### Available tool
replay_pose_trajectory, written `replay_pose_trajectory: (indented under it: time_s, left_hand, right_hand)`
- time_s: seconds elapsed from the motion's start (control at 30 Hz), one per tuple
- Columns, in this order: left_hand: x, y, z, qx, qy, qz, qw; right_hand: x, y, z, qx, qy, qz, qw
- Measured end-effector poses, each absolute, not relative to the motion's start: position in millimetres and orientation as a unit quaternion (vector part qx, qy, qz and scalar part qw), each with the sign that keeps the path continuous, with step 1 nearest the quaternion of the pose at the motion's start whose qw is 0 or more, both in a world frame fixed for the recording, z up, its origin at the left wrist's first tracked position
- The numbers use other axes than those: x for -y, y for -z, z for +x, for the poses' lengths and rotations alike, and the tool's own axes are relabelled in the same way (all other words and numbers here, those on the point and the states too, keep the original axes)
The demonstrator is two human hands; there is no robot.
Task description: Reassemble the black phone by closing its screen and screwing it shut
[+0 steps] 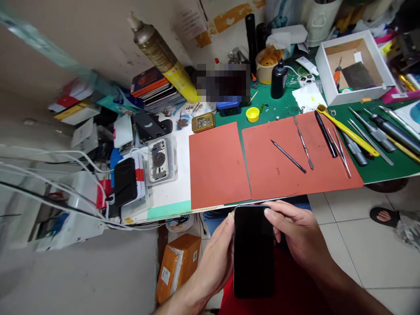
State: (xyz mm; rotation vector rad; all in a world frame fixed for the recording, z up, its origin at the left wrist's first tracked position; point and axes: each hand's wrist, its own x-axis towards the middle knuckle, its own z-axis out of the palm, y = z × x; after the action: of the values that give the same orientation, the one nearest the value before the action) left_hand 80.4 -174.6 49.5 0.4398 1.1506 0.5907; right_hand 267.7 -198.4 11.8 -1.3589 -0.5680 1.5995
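Observation:
A smartphone [254,253] with a dark screen is held upright over my lap, just off the front edge of the workbench. My left hand [220,249] grips its left side, thumb along the edge and the other fingers hidden behind. At the top right corner, my right hand [297,225] pinches the phone between thumb and fingers. Beyond it on the bench lie two reddish-brown mats [218,168]. On the right mat rest a black spudger [288,156], a metal double-ended pick [303,143], a black pen-like tool [325,133] and tweezers [339,153].
A yellow toothbrush [348,131] and several metal tools lie at the right. Behind stand a white box [356,70], a black bottle [278,79] and a tall spray can [164,57]. Phone parts, including an opened phone housing [158,161], and loose cables [65,153] crowd the left.

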Motion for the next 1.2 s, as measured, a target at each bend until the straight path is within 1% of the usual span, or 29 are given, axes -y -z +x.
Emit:
replay_pose_trajectory:
  time_s: [0.07,0.13,0.2,0.33,0.4,0.5,0.6,0.73,0.97,1.2]
  left_hand:
    - [173.4,-48.1,77.2,-0.471,-0.218,0.222,0.826]
    - [171.7,-49.4,74.2,-0.446,-0.177,0.246,0.842]
    - [170.0,-52.2,71.5,-0.453,-0.168,0.295,0.824]
    - [168.0,-54.9,67.0,-0.462,-0.150,0.414,0.770]
    - [168.4,-53.5,65.5,-0.456,-0.138,0.470,0.743]
    - [171.0,-50.5,64.5,-0.460,-0.115,0.525,0.707]
    - [174.3,-49.7,64.6,-0.473,-0.106,0.540,0.688]
    - [177.0,-52.0,65.5,-0.482,-0.109,0.536,0.685]
    - [179.7,-49.9,65.6,-0.491,-0.184,0.491,0.696]
    - [180.5,-45.9,65.0,-0.486,-0.159,0.501,0.698]
  right_hand:
    - [201.4,-3.5,269.1,0.172,-0.676,-0.537,0.475]
    - [202.2,3.0,270.9,0.154,-0.691,-0.520,0.478]
    - [200.7,5.8,273.4,0.204,-0.659,-0.536,0.487]
    - [194.1,-1.0,276.1,0.391,-0.508,-0.572,0.511]
    - [191.2,-7.0,274.5,0.447,-0.486,-0.546,0.515]
    - [187.3,-13.8,270.1,0.470,-0.495,-0.498,0.535]
    - [184.3,-16.9,267.4,0.457,-0.497,-0.483,0.558]
    - [183.3,-19.4,267.8,0.432,-0.508,-0.494,0.557]
    - [185.0,-22.5,266.4,0.400,-0.529,-0.495,0.561]
    - [185.7,-21.6,264.9,0.390,-0.534,-0.491,0.567]
